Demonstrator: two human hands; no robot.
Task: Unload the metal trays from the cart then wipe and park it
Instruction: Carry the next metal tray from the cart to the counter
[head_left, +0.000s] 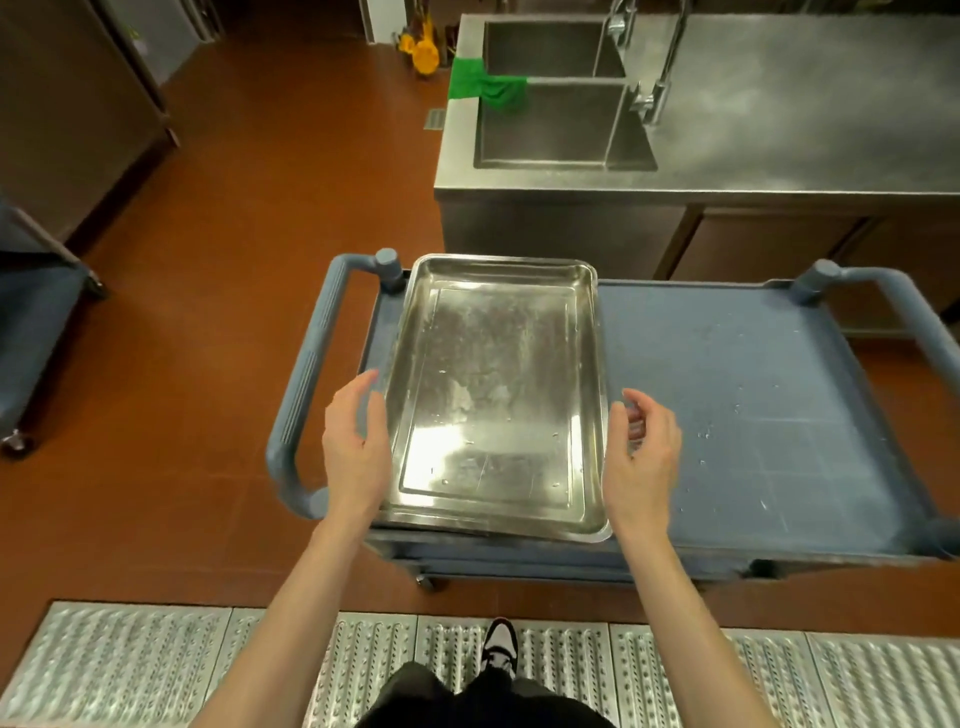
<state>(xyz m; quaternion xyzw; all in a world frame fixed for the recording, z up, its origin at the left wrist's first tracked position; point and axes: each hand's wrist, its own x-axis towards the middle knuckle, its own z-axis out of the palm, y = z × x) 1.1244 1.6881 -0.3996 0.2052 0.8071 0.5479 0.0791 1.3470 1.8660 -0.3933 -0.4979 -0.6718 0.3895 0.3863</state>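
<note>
Steel counter (779, 130) behind cart (727, 389); tray (498, 395) flanked by open left hand (356, 447), right hand (641, 452).

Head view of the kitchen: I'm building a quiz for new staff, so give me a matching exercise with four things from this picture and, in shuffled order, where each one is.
Things:
1. metal tray
2. green cloth
3. left hand
4. right hand

Places:
A. draped over the sink edge
B. open, beside the tray's right rim
C. on the left part of the blue cart top
D. open, beside the tray's left rim

Pairs: 1-C, 2-A, 3-D, 4-B
</note>
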